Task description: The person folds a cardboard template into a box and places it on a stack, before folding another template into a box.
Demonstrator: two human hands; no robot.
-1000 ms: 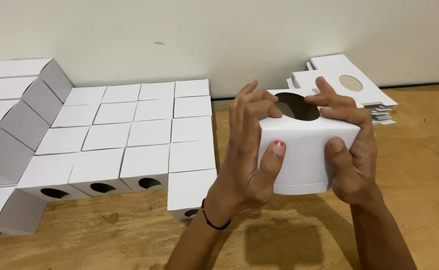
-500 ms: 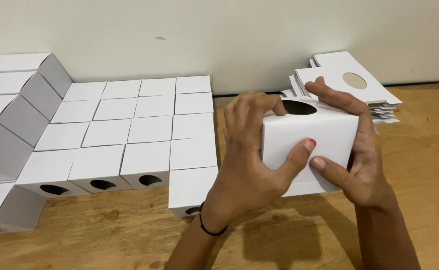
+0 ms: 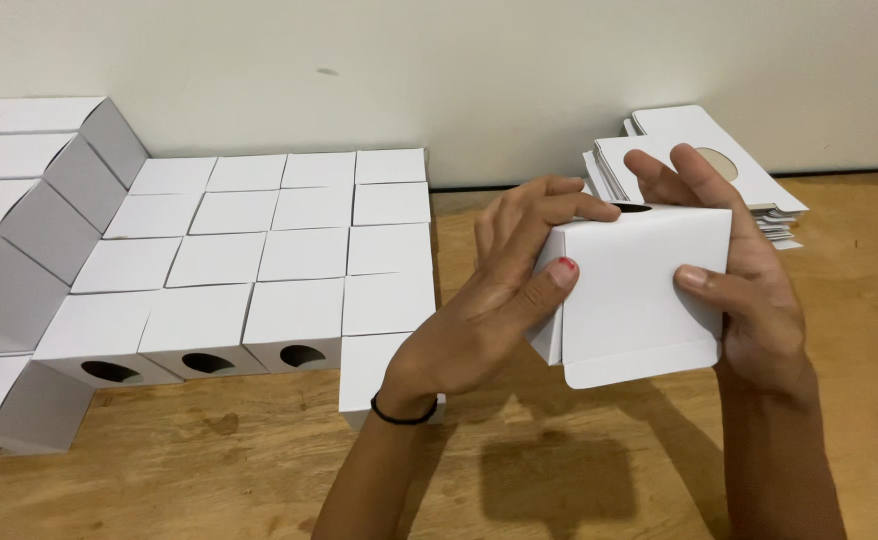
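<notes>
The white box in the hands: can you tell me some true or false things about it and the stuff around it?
1. Both hands hold the white box. True.
2. The box rests flat on the wooden table. False: it is held above it.
3. The left hand wears a dark band at the wrist. True.
4. The folded boxes at the left are red. False: they are white.
5. A stack of flat cardboard lies behind the right hand. True.

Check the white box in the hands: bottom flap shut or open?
Open: the white box has its bottom flap hanging loose below the body, untucked, between the left hand and right hand.
</notes>
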